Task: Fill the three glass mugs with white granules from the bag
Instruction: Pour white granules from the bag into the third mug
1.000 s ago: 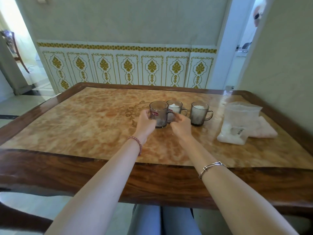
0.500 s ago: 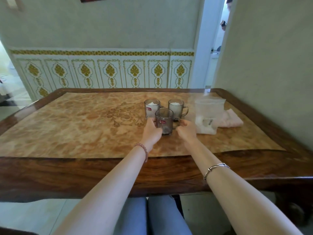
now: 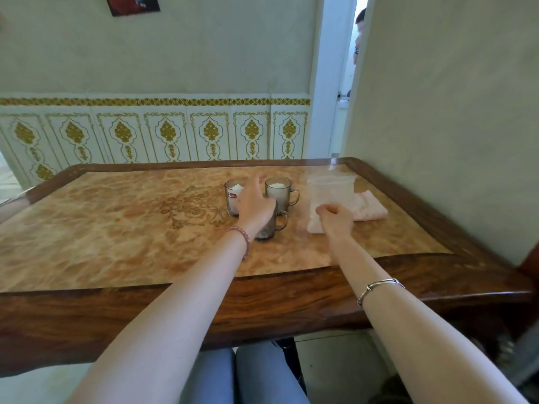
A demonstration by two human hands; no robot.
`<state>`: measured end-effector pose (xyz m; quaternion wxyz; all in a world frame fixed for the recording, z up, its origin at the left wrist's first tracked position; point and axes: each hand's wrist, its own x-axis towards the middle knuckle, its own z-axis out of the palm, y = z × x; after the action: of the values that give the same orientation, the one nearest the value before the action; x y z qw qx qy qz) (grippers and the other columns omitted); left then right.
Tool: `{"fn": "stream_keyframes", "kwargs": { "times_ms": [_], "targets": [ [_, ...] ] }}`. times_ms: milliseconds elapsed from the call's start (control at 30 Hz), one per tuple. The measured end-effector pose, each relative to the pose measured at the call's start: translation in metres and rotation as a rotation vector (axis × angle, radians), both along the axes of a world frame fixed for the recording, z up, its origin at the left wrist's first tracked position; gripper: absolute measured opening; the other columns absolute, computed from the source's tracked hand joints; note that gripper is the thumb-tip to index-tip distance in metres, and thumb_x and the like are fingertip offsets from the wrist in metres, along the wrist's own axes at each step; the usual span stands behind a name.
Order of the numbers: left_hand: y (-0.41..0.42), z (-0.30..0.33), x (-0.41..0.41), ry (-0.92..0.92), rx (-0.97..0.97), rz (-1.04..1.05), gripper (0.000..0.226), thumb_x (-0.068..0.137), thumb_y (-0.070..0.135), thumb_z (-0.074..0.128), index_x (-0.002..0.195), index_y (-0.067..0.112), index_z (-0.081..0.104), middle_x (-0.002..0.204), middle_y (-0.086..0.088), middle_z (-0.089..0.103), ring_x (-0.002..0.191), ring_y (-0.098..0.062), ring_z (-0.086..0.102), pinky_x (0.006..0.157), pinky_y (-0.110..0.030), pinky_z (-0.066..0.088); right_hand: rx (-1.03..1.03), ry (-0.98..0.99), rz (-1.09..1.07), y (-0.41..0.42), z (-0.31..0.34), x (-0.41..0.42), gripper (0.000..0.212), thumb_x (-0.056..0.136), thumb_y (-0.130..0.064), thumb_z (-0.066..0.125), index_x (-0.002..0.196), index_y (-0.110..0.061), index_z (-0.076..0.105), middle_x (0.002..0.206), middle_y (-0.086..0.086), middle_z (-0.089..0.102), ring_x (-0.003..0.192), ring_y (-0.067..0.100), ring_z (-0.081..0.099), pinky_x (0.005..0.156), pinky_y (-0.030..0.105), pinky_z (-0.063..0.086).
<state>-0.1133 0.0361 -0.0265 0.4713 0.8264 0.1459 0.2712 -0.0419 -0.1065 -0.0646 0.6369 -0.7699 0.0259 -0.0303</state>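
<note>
Marbled table point(image 3: 116, 234): left hand point(image 3: 253, 205) spread over near mug point(image 3: 269, 225) (mostly hidden); right hand point(image 3: 334, 218) pinches bag point(image 3: 331, 191).

We have one head view, looking forward and down across the table point(image 3: 116, 243) from its near edge, toward the tiled wall point(image 3: 163, 135) beyond.

Place: a home, looks like the dining room.
Table point(image 3: 87, 228): big, wooden-edged, marble-look top with a floral inlay.
Wall: gold-patterned tiles point(image 3: 166, 135) along the bottom, plain plaster above.
Doorway point(image 3: 347, 83): opens onto another room.
</note>
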Motion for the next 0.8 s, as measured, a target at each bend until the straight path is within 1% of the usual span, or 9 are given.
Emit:
{"fn": "stream_keyframes", "kwargs": {
  "times_ms": [100, 167, 200, 233, 367, 433, 567, 667, 800],
  "targets": [
    [-0.019, 0.012, 0.016, -0.046, -0.001, -0.071, 0.047, 0.09, 0.005, 0.053, 0.136, 0.017, 0.045, 0.139, 0.0, 0.047, 0.128, -0.016, 0.044, 0.105, -0.031, 0.038, 0.033, 0.005, -0.098, -0.019, 0.009, 0.011, 0.026, 0.09, -0.013, 0.058, 0.114, -0.007, 0.065, 0.108, 0.005, 0.064, 0.105, 0.021, 0.058, 0.081, 0.023, 0.039],
    [-0.031, 0.017, 0.025, -0.04, -0.016, -0.126, 0.048, 0.091, 0.006, 0.055, 0.137, 0.016, 0.044, 0.137, 0.001, 0.047, 0.114, -0.01, 0.052, 0.087, -0.016, 0.041, 0.069, 0.015, -0.142, -0.028, 0.012, 0.019, 0.027, 0.09, -0.008, 0.057, 0.118, -0.007, 0.058, 0.107, 0.006, 0.059, 0.102, 0.02, 0.055, 0.08, 0.023, 0.039],
    [-0.038, 0.019, 0.031, -0.018, -0.036, -0.16, 0.051, 0.09, 0.006, 0.057, 0.138, 0.015, 0.042, 0.136, 0.001, 0.046, 0.108, -0.009, 0.053, 0.079, -0.014, 0.043, 0.075, 0.012, -0.167, -0.034, 0.013, 0.024, 0.03, 0.09, -0.006, 0.058, 0.12, -0.006, 0.056, 0.11, 0.008, 0.058, 0.102, 0.021, 0.055, 0.081, 0.025, 0.04],
    [-0.043, 0.019, 0.036, 0.008, -0.06, -0.192, 0.054, 0.089, 0.005, 0.058, 0.139, 0.015, 0.04, 0.136, -0.001, 0.046, 0.109, -0.011, 0.053, 0.076, -0.017, 0.042, 0.078, 0.0, -0.188, -0.038, 0.014, 0.027, 0.033, 0.089, -0.005, 0.058, 0.121, -0.006, 0.054, 0.114, 0.01, 0.058, 0.106, 0.024, 0.055, 0.084, 0.026, 0.041],
    [-0.056, 0.019, 0.053, 0.086, -0.071, -0.259, 0.071, 0.082, 0.005, 0.068, 0.142, 0.012, 0.031, 0.14, -0.008, 0.042, 0.125, -0.022, 0.044, 0.091, -0.027, 0.04, 0.044, -0.009, -0.129, -0.044, 0.009, 0.041, 0.048, 0.091, -0.01, 0.059, 0.136, -0.008, 0.043, 0.134, 0.008, 0.053, 0.121, 0.027, 0.051, 0.098, 0.03, 0.041],
    [-0.06, 0.018, 0.057, 0.095, -0.058, -0.282, 0.075, 0.08, 0.003, 0.072, 0.142, 0.01, 0.03, 0.139, -0.009, 0.043, 0.127, -0.024, 0.043, 0.09, -0.026, 0.038, 0.007, -0.031, -0.062, -0.044, 0.005, 0.046, 0.051, 0.093, -0.017, 0.059, 0.14, -0.011, 0.041, 0.136, 0.005, 0.052, 0.123, 0.024, 0.051, 0.097, 0.028, 0.039],
    [-0.06, 0.016, 0.068, 0.119, -0.012, -0.283, 0.087, 0.076, 0.011, 0.079, 0.145, 0.009, 0.026, 0.144, -0.008, 0.04, 0.131, -0.024, 0.039, 0.1, -0.029, 0.035, -0.056, -0.157, -0.03, -0.039, 0.0, 0.055, 0.027, 0.094, -0.017, 0.057, 0.119, -0.008, 0.061, 0.112, 0.002, 0.063, 0.106, 0.017, 0.058, 0.083, 0.024, 0.04],
    [-0.055, 0.015, 0.075, 0.139, -0.014, -0.268, 0.096, 0.074, 0.018, 0.082, 0.149, 0.012, 0.022, 0.149, -0.007, 0.036, 0.136, -0.024, 0.037, 0.111, -0.039, 0.033, -0.003, -0.195, -0.007, -0.034, 0.003, 0.053, 0.018, 0.094, -0.015, 0.058, 0.109, -0.008, 0.064, 0.099, -0.004, 0.06, 0.098, 0.012, 0.055, 0.082, 0.021, 0.037],
    [-0.045, 0.02, 0.079, 0.139, 0.158, -0.177, 0.077, 0.074, 0.033, 0.08, 0.139, 0.02, 0.041, 0.13, -0.002, 0.054, 0.117, -0.021, 0.053, 0.097, -0.036, 0.045, 0.018, -0.276, 0.058, -0.026, 0.01, 0.051, 0.005, 0.093, -0.012, 0.059, 0.097, -0.011, 0.061, 0.095, -0.003, 0.059, 0.09, 0.01, 0.053, 0.069, 0.009, 0.038]
  ]
}}
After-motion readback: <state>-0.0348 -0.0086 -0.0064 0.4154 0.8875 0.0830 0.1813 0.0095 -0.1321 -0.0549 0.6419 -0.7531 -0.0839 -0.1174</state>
